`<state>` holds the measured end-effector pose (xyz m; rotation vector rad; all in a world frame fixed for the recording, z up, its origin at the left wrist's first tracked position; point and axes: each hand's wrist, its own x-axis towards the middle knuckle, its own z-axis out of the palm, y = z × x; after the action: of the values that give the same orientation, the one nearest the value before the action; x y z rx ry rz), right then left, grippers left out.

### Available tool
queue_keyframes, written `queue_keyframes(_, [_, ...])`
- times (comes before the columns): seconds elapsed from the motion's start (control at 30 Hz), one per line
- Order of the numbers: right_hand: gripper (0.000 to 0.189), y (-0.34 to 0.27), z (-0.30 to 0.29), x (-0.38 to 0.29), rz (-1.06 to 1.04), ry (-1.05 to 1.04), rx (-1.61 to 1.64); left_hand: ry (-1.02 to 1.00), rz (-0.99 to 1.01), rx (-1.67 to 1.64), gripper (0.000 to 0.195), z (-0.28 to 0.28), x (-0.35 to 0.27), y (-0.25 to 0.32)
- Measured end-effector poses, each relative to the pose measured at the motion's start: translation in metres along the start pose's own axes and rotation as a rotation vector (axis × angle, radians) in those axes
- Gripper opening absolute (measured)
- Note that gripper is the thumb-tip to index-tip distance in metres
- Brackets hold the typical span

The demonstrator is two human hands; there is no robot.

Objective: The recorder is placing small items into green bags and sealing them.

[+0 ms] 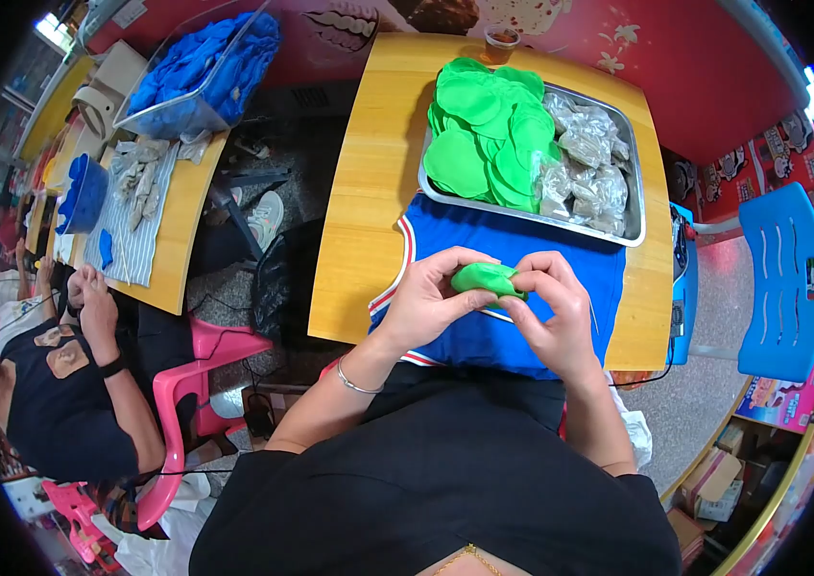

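Note:
A folded or rolled green fabric piece [485, 277] is held between my left hand [436, 291], which wears a silver bangle at the wrist, and my right hand [547, 306]. The fingertips of both hands pinch its ends and edge. Beneath my hands lies a blue jersey-like cloth [515, 237] with red and white trim. Beyond it stands a metal tray [529, 217], holding a heap of green fabric pieces [486, 137] at its left and clear plastic bags [590, 194] with greyish contents at its right. A thin needle-like item near my right hand is too small to name surely.
A cup of brown liquid [501, 45] stands at the wooden table's [356, 180] far edge. A blue chair [781, 281] is at the right. At the left, another person [68, 381] sits by a second table with a clear bin [191, 108] of blue fabric.

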<state>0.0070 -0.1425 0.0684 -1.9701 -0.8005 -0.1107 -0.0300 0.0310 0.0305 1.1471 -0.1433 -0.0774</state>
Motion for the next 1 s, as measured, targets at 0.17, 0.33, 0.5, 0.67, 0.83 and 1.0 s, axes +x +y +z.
queue_keyframes(0.17, [0.022,-0.008,-0.002,0.003,-0.015,0.054,-0.056,-0.002,0.023,0.002,0.028,0.0,-0.001,0.0])
queue_keyframes(0.33, [0.019,-0.002,-0.002,0.001,-0.071,0.028,-0.117,-0.025,0.006,-0.004,0.028,-0.001,0.002,-0.001])
queue_keyframes(0.5, [0.016,0.0,-0.004,0.002,-0.061,-0.03,-0.103,-0.011,-0.047,0.028,0.015,0.002,0.006,-0.005])
queue_keyframes(0.67, [0.016,0.009,-0.004,0.0,-0.006,0.012,-0.079,-0.012,-0.019,0.082,0.011,0.001,0.014,-0.019])
queue_keyframes(0.83, [0.017,0.038,0.008,-0.001,-0.026,-0.001,-0.141,0.049,0.122,0.385,0.007,-0.012,0.027,-0.041])
queue_keyframes(1.0, [0.026,0.047,0.022,-0.004,0.137,0.008,-0.133,0.106,0.216,0.766,0.008,-0.015,0.026,-0.043])
